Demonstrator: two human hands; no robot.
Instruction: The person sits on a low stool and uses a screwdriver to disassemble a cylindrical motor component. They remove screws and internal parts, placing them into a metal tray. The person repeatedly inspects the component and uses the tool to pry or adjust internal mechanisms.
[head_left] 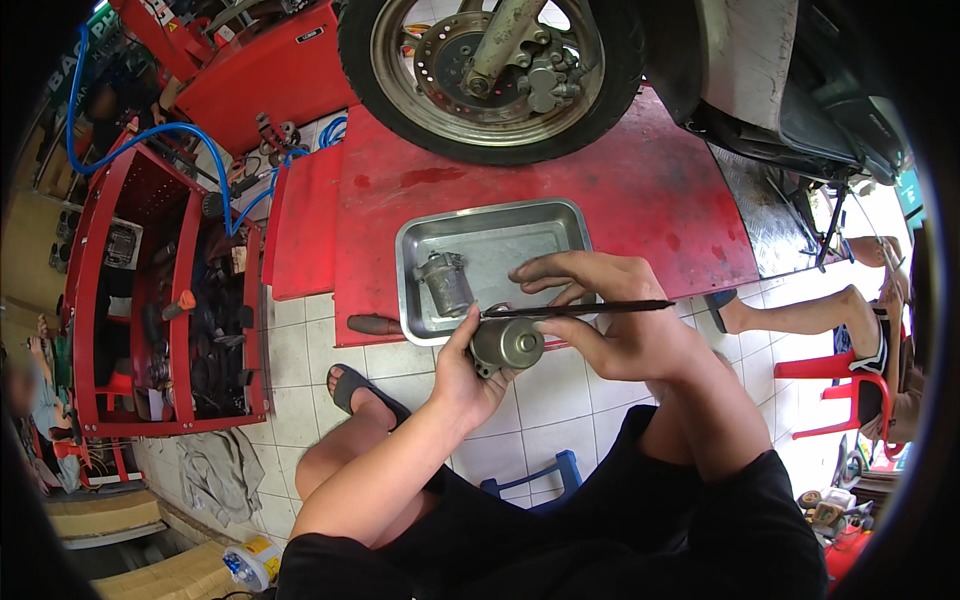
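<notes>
holding motor (510,346), left hand (466,382); slim dark tool (590,308), right hand (640,335); black label (310,34) on red housing (270,85)

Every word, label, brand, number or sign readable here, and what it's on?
Green sign: large pale letters, wording not copied.
Red machine: white letters, cut off, not copied.
Yellow sticker on it: too small to read.
Black label on it: too small to read.
Yellow label on tub: too blurred.
Metal cylinder in left hand: none visible.
</notes>
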